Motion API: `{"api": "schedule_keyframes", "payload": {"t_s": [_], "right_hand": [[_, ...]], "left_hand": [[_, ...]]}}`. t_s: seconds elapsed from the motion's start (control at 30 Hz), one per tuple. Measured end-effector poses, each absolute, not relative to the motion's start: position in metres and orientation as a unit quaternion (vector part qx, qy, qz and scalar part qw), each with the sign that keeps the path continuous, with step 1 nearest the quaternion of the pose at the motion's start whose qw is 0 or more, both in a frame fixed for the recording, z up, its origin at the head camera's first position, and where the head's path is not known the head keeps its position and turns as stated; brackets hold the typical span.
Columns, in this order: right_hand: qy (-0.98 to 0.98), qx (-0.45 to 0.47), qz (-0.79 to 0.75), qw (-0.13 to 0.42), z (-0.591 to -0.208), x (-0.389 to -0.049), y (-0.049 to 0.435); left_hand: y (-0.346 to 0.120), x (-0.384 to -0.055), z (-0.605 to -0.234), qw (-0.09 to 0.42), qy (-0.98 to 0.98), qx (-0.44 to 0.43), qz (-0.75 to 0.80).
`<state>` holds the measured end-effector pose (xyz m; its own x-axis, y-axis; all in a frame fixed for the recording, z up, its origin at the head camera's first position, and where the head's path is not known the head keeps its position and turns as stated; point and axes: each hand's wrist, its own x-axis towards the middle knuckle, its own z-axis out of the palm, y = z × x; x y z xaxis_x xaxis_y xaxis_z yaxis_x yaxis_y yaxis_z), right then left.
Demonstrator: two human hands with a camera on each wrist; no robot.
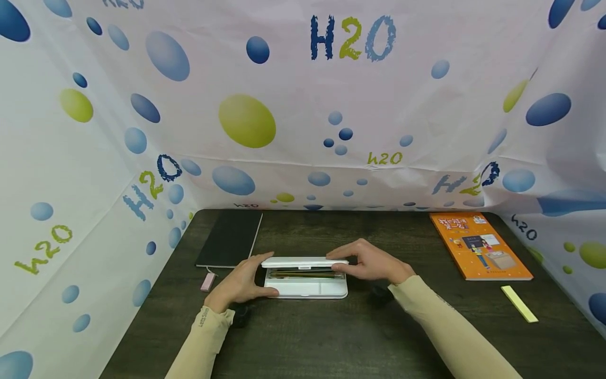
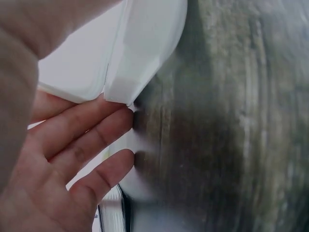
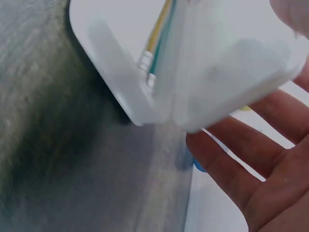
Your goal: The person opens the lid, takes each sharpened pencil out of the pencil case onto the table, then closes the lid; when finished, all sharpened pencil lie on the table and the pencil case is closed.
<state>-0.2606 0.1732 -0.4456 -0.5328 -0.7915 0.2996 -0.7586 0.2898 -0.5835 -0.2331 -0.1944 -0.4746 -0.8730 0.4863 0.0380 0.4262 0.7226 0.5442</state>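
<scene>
A white pencil case [image 1: 290,288] lies in the middle of the table, its hinged lid [image 1: 293,261] raised partway. Slim pencils [image 1: 303,275] show along the back of its tray; the right wrist view shows a yellow and a green one [image 3: 161,46] close up. My left hand [image 1: 240,283] grips the case's left end, thumb at the front corner and fingers at the lid's end. At the right end, my right hand [image 1: 368,260] pinches the lid between thumb and fingers. In the left wrist view, fingertips [image 2: 123,121] meet the white edge of the case.
A black notebook [image 1: 229,239] lies at the back left, with a small pink eraser-like block [image 1: 208,281] on a loop before it. An orange book [image 1: 480,246] lies at the back right. Nearer on that side is a pale yellow strip [image 1: 519,303]. Printed sheeting [image 1: 293,68] hangs behind.
</scene>
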Motion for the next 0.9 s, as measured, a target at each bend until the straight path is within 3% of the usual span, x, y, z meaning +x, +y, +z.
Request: {"api": "schedule_keyframes", "payload": {"t_s": [0.9], "right_hand": [[0.821, -0.333, -0.456, -0.080, -0.457, -0.289, 0.182]], "left_hand": [[-0.195, -0.234, -0.479, 0.019, 0.908, 0.255, 0.333]]}}
